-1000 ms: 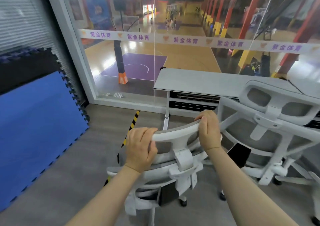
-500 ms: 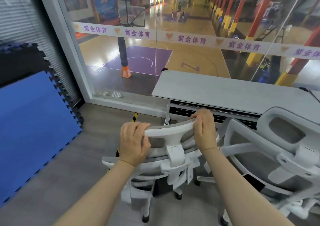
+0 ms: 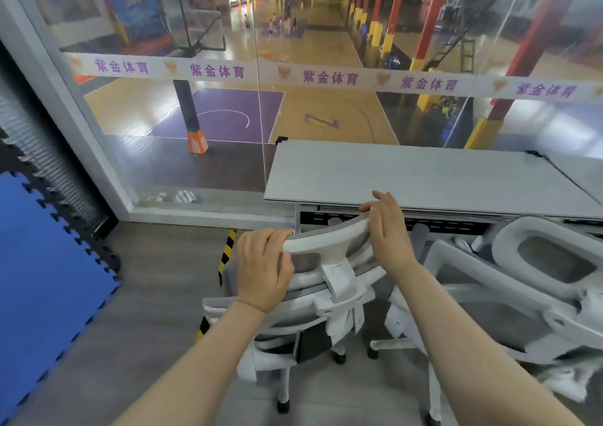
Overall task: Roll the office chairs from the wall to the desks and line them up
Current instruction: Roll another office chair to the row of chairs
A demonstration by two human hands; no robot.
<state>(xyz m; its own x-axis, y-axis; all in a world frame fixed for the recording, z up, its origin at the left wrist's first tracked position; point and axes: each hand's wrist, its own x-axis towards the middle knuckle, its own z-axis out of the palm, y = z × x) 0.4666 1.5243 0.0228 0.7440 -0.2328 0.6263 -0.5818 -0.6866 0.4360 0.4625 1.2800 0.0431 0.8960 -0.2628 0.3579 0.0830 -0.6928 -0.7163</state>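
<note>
- While left hand (image 3: 264,269) grips headrest (image 3: 326,246) & right hand (image 3: 388,230) rests flat-fingered, push chair (image 3: 310,314) square to desk (image 3: 408,174).
- Keep clear of neighbour chair (image 3: 522,288); match its line.

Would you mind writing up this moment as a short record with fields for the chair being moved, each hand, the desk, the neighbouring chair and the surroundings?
chair in hand: white mesh office chair, back toward the camera, facing the desk
left hand: left hand grips the headrest's left end
right hand: right hand on the headrest's right end, fingers mostly straight
desk: grey desk against the glass wall
neighbour: second white chair at the right, beside the first
floor: blue foam mat at left
</note>
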